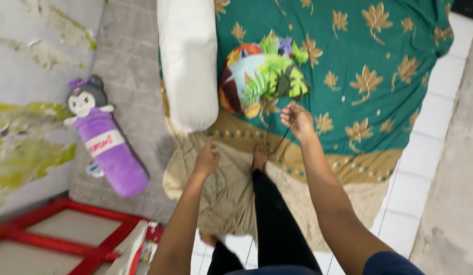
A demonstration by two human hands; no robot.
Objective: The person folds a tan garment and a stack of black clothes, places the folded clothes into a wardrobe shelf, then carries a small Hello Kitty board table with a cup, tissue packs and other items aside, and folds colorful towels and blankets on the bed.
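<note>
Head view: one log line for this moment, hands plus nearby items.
left hand: open, empty, above beige sheet | right hand: pinching dark cord beside colourful pillow | white bolster on green bedspread

Both arms are bare from the wrist up to the short sleeve, with no watch, bracelet or ring to be seen on the left hand [207, 159] or the right hand [296, 120]. A dark navy sleeve [389, 264] covers the right upper arm at the lower edge of the view, and the same navy cloth shows at the waist. The legs are in tight black trousers [274, 219] reaching to the ankle, and the feet are bare [260, 156].
</note>
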